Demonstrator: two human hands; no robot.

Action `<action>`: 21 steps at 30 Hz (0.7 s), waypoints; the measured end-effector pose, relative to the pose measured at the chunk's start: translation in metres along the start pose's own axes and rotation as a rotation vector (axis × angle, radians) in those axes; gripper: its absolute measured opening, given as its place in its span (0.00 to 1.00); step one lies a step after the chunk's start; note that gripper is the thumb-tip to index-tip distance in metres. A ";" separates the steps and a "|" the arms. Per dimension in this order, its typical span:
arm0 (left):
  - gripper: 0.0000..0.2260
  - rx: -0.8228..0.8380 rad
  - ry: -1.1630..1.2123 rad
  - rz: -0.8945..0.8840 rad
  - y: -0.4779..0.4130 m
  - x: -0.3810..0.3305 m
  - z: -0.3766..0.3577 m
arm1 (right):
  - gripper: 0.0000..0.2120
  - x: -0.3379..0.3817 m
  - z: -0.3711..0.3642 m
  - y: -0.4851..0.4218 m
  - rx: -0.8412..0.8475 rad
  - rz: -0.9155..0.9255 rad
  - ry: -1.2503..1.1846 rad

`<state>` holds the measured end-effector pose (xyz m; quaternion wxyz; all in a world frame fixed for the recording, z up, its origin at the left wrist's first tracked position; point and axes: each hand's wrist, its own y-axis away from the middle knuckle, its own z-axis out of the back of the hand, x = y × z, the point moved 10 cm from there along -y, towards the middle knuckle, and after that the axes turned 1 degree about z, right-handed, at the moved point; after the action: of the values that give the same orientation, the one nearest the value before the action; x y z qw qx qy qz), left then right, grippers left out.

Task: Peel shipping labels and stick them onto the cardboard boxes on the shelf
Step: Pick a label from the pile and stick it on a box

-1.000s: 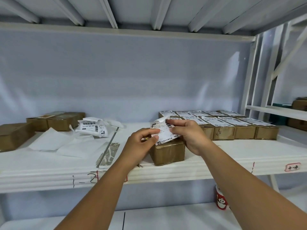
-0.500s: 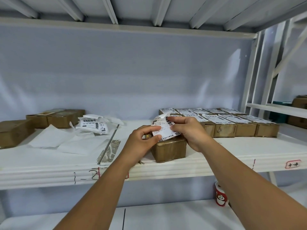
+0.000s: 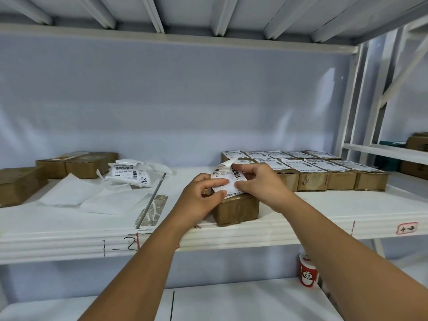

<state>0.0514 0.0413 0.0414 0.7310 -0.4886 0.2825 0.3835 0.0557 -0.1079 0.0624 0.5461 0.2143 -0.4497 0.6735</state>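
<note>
Both your forearms stretch up and forward over the shelf point(image 3: 324, 218) edge. Your left hand point(image 3: 201, 195) pinches the near left side of the label point(image 3: 228, 181) between thumb and forefinger, the other fingers curled under. Your right hand point(image 3: 261, 184) grips the label's right side, with fingertips on its printed face and the thumb at its lower edge.

The label is thin white paper with black barcodes and small print. It is held just above the front box point(image 3: 236, 209), and a blank flap curls up at its top corner. That box is a squat brown cardboard block with creased, wrinkled sides.

Behind and right of the front box stand rows of labelled boxes point(image 3: 324, 174). Left of it lie flat translucent backing sheets point(image 3: 69, 193) and a crumpled heap of labels point(image 3: 129, 174), with plain boxes point(image 3: 88, 163) beyond.
</note>
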 end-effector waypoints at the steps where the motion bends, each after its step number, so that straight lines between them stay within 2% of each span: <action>1: 0.11 -0.003 -0.004 0.000 0.000 0.000 0.000 | 0.24 0.000 0.000 0.000 -0.004 0.003 0.027; 8: 0.12 0.006 -0.010 -0.016 0.000 -0.005 -0.002 | 0.26 0.003 -0.003 -0.001 0.018 0.024 0.105; 14: 0.13 0.017 -0.025 -0.022 0.000 -0.005 -0.003 | 0.27 0.015 -0.004 0.004 0.057 0.054 0.269; 18: 0.13 0.021 -0.038 -0.028 -0.002 -0.004 -0.005 | 0.21 0.021 -0.005 0.009 0.070 0.077 0.333; 21: 0.14 0.026 -0.067 -0.045 -0.003 -0.004 -0.007 | 0.21 0.011 -0.007 0.010 0.094 0.043 0.332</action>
<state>0.0513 0.0333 0.0435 0.7546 -0.4724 0.2520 0.3794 0.0442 -0.0958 0.0633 0.5877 0.1160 -0.3257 0.7315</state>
